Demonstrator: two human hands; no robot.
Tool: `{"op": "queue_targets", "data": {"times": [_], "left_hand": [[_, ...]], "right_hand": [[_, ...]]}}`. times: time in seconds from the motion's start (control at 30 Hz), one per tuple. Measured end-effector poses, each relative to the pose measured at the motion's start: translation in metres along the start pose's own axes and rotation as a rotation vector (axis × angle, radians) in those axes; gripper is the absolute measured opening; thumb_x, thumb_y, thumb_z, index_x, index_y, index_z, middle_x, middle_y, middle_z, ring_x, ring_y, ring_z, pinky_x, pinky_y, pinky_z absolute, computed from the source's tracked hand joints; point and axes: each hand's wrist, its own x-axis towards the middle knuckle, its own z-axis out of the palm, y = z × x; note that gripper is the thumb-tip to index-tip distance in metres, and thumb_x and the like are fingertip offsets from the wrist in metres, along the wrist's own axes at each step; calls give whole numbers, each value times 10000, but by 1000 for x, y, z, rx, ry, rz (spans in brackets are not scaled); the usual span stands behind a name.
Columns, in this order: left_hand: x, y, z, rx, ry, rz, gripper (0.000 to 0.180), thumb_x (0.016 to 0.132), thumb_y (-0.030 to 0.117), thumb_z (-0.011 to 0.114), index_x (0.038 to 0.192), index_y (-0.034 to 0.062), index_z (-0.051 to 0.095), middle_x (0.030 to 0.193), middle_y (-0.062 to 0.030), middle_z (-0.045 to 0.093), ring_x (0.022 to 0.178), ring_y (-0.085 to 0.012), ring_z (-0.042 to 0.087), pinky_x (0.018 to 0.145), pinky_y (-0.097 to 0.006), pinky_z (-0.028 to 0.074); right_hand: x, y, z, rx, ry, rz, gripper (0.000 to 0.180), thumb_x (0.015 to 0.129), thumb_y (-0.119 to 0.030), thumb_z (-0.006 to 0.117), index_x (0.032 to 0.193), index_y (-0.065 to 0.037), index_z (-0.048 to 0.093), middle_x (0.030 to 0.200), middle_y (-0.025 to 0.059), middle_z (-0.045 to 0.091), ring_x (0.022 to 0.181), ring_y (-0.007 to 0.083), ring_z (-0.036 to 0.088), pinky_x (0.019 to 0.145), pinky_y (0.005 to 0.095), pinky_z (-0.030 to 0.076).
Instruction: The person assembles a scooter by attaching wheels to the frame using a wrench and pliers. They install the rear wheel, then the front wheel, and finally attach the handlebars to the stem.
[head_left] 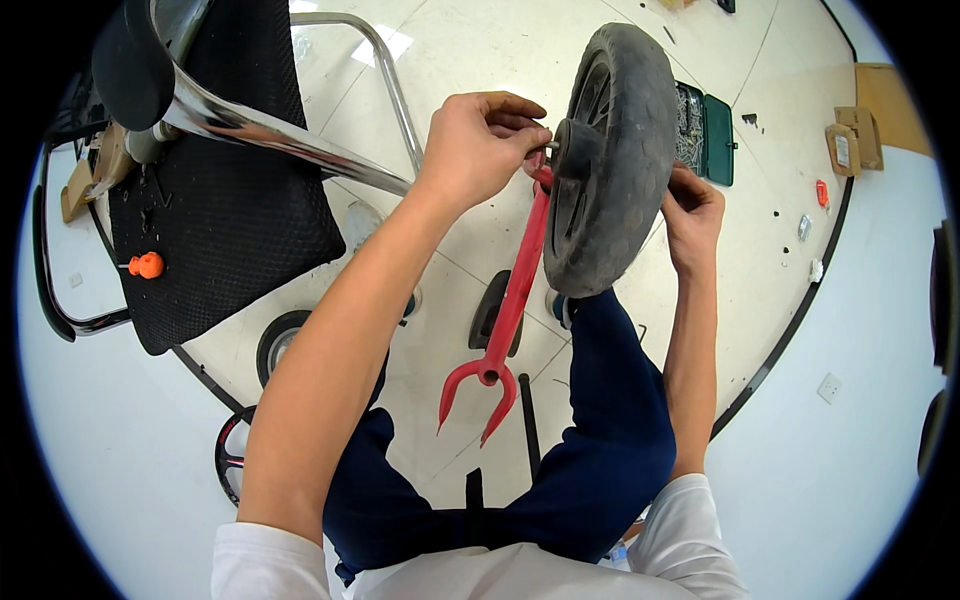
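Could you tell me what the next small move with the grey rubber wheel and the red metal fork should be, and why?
Probably keep the grey rubber wheel steady with the right hand while the left hand turns whatever small part it pinches at the hub. The red metal fork hangs from that axle, so it looks only loosely joined.

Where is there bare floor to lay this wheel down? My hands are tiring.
Bare tile lies beyond the left hand, between the chrome tube and the wheel. Right of the right hand, loose bits crowd the floor near the green case. Near the knees, the red fork and small wheels fill it.
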Motion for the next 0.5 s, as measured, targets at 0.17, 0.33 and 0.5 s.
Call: {"op": "queue_targets", "data": {"times": [0.17,0.33,0.5], "left_hand": [[-2,15,-1,233,100,-3,171,867,76,683,970,-60,698,902,-130,722,827,-153,702,766,-270,568],[1,-7,-12,56,-49,-129,198,885,73,653,1005,-80,692,902,-143,718,830,-177,704,790,-283,574],[-4,-1,-1,-118,-109,-193,212,892,28,602,989,-153,655,880,-199,708,803,-220,726,764,-290,594]], "right_hand": [[0,-3,-1,-72,31,49,165,821,69,700,984,91,697,960,147,709,848,168,671,802,279,544],[2,1,-3,-64,15,94,141,816,52,714,953,79,701,929,139,719,841,166,677,812,281,546],[5,1,-8,-97,2,135,166,816,20,730,967,77,693,930,138,716,828,174,681,799,291,556]]}}
